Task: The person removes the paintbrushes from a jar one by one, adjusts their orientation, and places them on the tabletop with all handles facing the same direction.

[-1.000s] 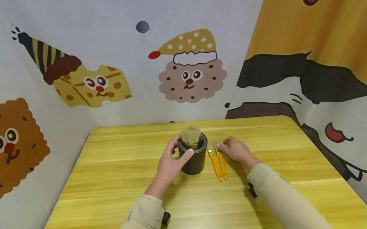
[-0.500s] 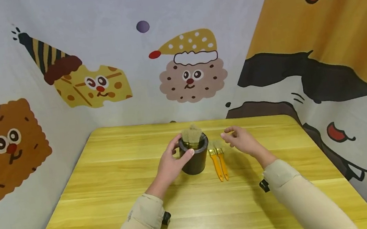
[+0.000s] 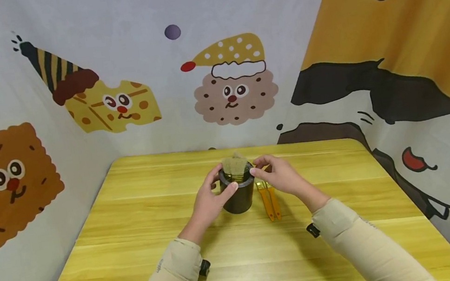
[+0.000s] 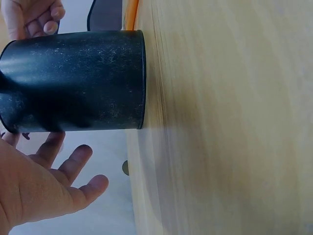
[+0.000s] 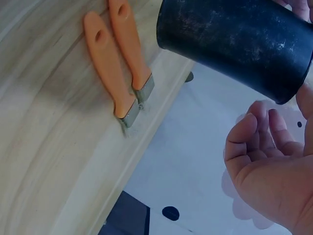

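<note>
A dark cylindrical pot (image 3: 238,202) stands upright on the wooden table (image 3: 172,259), with the pale bristles of broad paintbrushes (image 3: 234,163) rising out of its mouth. My left hand (image 3: 210,198) grips the pot near its rim, thumb on the near side and fingers round the far left. At the rim's right side, my right hand (image 3: 283,176) touches the pot with its thumb, the other fingers loosely bent below in the right wrist view. Two small orange-handled paintbrushes (image 5: 110,68) lie side by side on the table, partly under the right hand in the head view.
A cartoon-printed cloth wall (image 3: 165,138) rises behind the table's far edge. Another printed cloth (image 3: 432,148) hangs along the right side. Both sleeved forearms reach in from the front, each with a black wrist device (image 3: 313,230).
My right hand leaves the two small paintbrushes, lifts to the right, then comes left to the pot's rim. The left hand and pot stay put.
</note>
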### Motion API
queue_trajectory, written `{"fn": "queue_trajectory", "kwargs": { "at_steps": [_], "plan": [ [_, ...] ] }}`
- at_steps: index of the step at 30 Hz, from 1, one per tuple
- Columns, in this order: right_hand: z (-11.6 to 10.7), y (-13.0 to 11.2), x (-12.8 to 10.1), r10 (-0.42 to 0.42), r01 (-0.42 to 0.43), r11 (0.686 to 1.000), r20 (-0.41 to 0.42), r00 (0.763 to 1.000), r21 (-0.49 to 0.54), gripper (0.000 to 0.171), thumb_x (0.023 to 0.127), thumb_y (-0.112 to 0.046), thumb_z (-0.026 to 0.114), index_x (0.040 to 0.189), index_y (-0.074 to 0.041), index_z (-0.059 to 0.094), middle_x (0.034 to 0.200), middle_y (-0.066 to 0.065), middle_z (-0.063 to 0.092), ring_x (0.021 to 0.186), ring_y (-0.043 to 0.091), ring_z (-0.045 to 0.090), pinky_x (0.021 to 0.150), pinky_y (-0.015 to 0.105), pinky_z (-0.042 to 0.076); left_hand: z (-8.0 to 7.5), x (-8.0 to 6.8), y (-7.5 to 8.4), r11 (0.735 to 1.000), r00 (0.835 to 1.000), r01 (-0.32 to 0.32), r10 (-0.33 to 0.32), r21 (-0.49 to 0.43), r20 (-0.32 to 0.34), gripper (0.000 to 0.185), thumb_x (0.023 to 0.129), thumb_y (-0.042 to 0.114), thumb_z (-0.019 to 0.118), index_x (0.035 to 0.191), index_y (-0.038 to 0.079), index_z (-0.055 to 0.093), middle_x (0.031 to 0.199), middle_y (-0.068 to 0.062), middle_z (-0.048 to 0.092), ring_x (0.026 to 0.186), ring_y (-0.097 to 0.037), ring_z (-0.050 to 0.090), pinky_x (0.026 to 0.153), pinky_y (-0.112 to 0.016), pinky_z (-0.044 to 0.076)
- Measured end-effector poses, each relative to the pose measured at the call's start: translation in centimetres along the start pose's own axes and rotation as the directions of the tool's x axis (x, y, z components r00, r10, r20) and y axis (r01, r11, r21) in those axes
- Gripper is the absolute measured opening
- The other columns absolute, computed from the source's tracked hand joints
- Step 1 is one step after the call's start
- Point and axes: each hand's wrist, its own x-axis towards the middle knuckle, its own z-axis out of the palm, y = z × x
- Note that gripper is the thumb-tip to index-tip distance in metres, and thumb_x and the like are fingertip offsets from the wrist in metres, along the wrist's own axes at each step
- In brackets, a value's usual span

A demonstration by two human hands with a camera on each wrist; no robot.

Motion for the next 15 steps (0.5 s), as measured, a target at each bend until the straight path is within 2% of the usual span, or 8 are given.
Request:
{"fn": "queue_trajectory", "kwargs": {
  "at_steps": [4, 9, 15],
  "plan": [
    [0.3, -0.3, 0.1, -0.016, 0.015, 1.0, -0.032, 0.999, -0.015, 0.049, 0.103, -0.051, 0.07, 0.138, -0.017, 0.067, 0.132, 0.007, 0.07, 0.1, 0.023, 0.067, 0.076, 0.035, 0.058, 0.0, 0.0, -0.1, 1.0, 1.0, -0.005, 0.005, 0.0, -0.003, 0.075, 0.094, 0.067, 0.073, 0.158, 0.058, 0.036, 0.157, -0.002, 0.055, 0.146, -0.042, 0.049, 0.112, -0.064, 0.047],
    [0.4, -0.9, 0.2, -0.042, 0.041, 0.999, -0.042, 0.998, -0.026, 0.045, 0.101, -0.045, 0.074, 0.136, -0.017, 0.068, 0.126, 0.009, 0.07, 0.096, 0.025, 0.066, 0.069, 0.034, 0.057, 0.1, 0.0, -0.1, 1.0, 1.0, -0.006, 0.006, -0.003, 0.002, 0.075, 0.094, 0.067, 0.073, 0.158, 0.059, 0.035, 0.157, -0.002, 0.055, 0.145, -0.041, 0.05, 0.112, -0.064, 0.047],
    [0.9, -1.7, 0.3, -0.094, 0.089, 0.991, -0.052, 0.994, -0.095, 0.038, 0.101, -0.041, 0.076, 0.129, -0.017, 0.073, 0.136, 0.009, 0.068, 0.107, 0.028, 0.066, 0.075, 0.037, 0.058, 0.0, -0.1, 0.0, 1.0, 1.0, -0.005, 0.005, -0.006, 0.008, 0.074, 0.095, 0.067, 0.072, 0.158, 0.058, 0.035, 0.157, -0.002, 0.054, 0.145, -0.039, 0.05, 0.112, -0.064, 0.047]
  ]
}}
